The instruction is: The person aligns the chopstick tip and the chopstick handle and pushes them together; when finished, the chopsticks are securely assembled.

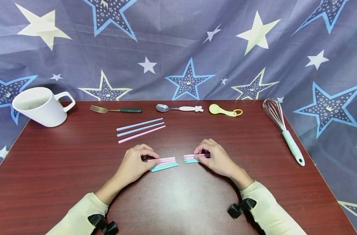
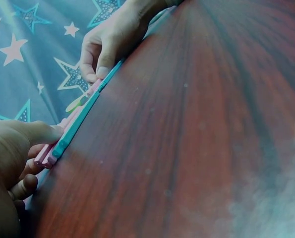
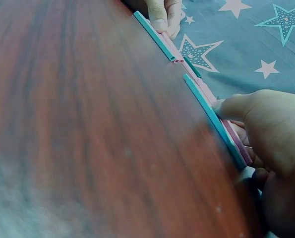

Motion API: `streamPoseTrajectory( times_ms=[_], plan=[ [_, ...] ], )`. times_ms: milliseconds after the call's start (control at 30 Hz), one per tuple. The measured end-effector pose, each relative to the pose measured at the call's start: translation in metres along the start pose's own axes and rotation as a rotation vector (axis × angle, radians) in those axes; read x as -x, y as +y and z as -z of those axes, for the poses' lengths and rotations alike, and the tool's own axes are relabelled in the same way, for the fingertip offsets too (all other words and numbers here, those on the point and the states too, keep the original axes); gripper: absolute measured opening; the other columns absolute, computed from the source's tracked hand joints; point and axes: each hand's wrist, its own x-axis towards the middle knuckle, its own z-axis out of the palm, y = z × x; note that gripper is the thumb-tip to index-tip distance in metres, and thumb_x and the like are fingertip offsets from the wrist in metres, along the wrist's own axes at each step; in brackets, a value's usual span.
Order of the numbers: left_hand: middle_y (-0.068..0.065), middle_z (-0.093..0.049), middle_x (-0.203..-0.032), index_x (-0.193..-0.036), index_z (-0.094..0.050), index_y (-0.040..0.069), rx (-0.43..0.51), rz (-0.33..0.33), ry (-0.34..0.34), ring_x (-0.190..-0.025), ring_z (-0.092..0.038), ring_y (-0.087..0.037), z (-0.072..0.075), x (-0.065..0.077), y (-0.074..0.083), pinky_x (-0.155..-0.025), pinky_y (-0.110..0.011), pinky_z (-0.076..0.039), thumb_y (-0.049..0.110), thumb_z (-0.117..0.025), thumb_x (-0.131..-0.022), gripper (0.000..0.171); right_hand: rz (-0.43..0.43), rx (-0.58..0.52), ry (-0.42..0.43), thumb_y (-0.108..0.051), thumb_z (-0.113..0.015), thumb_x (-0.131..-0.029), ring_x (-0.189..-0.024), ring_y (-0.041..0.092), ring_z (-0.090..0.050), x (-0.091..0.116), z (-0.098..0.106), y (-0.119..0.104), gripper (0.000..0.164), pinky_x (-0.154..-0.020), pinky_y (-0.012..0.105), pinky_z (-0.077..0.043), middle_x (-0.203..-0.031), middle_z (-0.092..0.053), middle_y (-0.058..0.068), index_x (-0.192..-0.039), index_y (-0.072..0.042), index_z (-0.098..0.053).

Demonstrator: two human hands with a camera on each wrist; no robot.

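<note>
Two small bundles of short pink and teal straws lie end to end on the table, a narrow gap between them. My left hand point(image 1: 135, 164) pinches the outer part of the left bundle point(image 1: 168, 162) between thumb and fingers. In the left wrist view, its thumb presses on the pink straws point(image 2: 68, 120) beside a teal one point(image 2: 77, 121). Around the outer part of the right bundle point(image 1: 189, 159), my right hand point(image 1: 216, 158) curls thumb and fingertips. Its palm hides that bundle's far end in the head view, while the right wrist view shows the teal straw point(image 3: 206, 108) nearest the camera.
Behind the left hand lie two long blue straws point(image 1: 140, 124) and a long pink straw point(image 1: 141, 134). Along the back edge are a white mug point(image 1: 43, 107), a fork point(image 1: 115, 110), a spoon point(image 1: 179, 108) and a yellow measuring spoon point(image 1: 224, 111). A whisk point(image 1: 284, 132) lies right.
</note>
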Motion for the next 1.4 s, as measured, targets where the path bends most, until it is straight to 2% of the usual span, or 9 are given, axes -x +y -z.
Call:
streamPoseTrajectory(
  times_ms=[333,567,700,800,1000,1167,1300,1400],
  plan=[
    [0.013,-0.072,-0.095,-0.089,-0.082,0.031,0.014,0.001,-0.007,-0.090,-0.062,-0.007,0.001,0.003,-0.003,-0.082,-0.034,-0.039,0.025,-0.086,-0.083,0.009,-0.009,0.019,-0.028,-0.016,-0.081,-0.087,-0.087,0.011,-0.058,-0.001,0.000,-0.002,0.009,-0.077,0.028,-0.048,-0.088,-0.067,-0.008,-0.090,-0.019,-0.074],
    [0.014,-0.073,-0.091,-0.089,-0.080,0.031,0.030,-0.052,0.028,-0.080,-0.058,-0.003,-0.001,0.002,-0.005,-0.073,-0.024,-0.043,0.023,-0.085,-0.086,0.009,0.005,-0.031,-0.011,-0.013,-0.080,-0.088,-0.085,0.013,-0.058,-0.001,0.002,-0.001,0.006,-0.076,0.028,-0.048,-0.088,-0.067,-0.005,-0.091,-0.014,-0.074],
    [0.015,-0.072,-0.083,-0.090,-0.080,0.030,0.030,-0.050,0.046,-0.074,-0.057,-0.001,0.003,0.002,-0.004,-0.068,-0.020,-0.044,0.025,-0.084,-0.088,0.007,-0.013,-0.093,-0.004,-0.011,-0.078,-0.090,-0.083,0.010,-0.058,-0.001,0.003,-0.002,0.005,-0.075,0.025,-0.049,-0.089,-0.066,-0.003,-0.093,-0.010,-0.074],
    [0.016,-0.072,-0.081,-0.091,-0.080,0.028,0.021,-0.038,0.040,-0.068,-0.055,-0.001,0.008,0.001,0.000,-0.064,-0.021,-0.044,0.029,-0.082,-0.090,0.002,-0.020,-0.111,0.002,-0.012,-0.076,-0.094,-0.083,0.008,-0.059,-0.002,0.006,-0.004,0.005,-0.075,0.024,-0.050,-0.090,-0.066,-0.003,-0.095,-0.008,-0.074],
    [0.018,-0.069,-0.074,-0.094,-0.080,0.027,0.023,-0.030,0.031,-0.060,-0.048,-0.003,0.019,-0.007,0.013,-0.057,-0.022,-0.039,0.031,-0.079,-0.093,0.005,-0.011,-0.101,0.045,-0.014,-0.075,-0.095,-0.085,0.007,-0.062,-0.007,0.019,-0.011,0.007,-0.077,0.026,-0.052,-0.091,-0.067,-0.003,-0.095,-0.007,-0.073],
    [0.007,-0.069,-0.067,-0.094,-0.080,0.026,0.060,-0.023,0.038,-0.051,-0.047,-0.003,0.026,-0.015,0.023,-0.050,-0.023,-0.039,0.027,-0.077,-0.094,0.002,0.009,-0.105,0.077,-0.010,-0.076,-0.093,-0.083,0.007,-0.060,-0.014,0.027,-0.018,0.004,-0.076,0.023,-0.050,-0.089,-0.067,-0.004,-0.094,-0.008,-0.073],
    [0.005,-0.069,-0.067,-0.094,-0.080,0.026,0.057,-0.045,0.068,-0.048,-0.043,-0.002,0.031,-0.019,0.030,-0.049,-0.023,-0.036,0.023,-0.078,-0.094,0.004,0.017,-0.104,0.104,-0.006,-0.075,-0.092,-0.081,0.007,-0.057,-0.018,0.030,-0.023,0.007,-0.073,0.021,-0.047,-0.089,-0.065,-0.004,-0.095,-0.012,-0.072],
    [0.009,-0.067,-0.066,-0.093,-0.080,0.025,0.043,-0.071,0.094,-0.052,-0.041,-0.003,0.032,-0.021,0.034,-0.050,-0.023,-0.032,0.024,-0.078,-0.093,0.002,0.015,-0.107,0.124,-0.005,-0.074,-0.093,-0.079,0.007,-0.055,-0.019,0.032,-0.027,0.008,-0.069,0.021,-0.045,-0.088,-0.063,-0.005,-0.095,-0.013,-0.071]
  ],
)
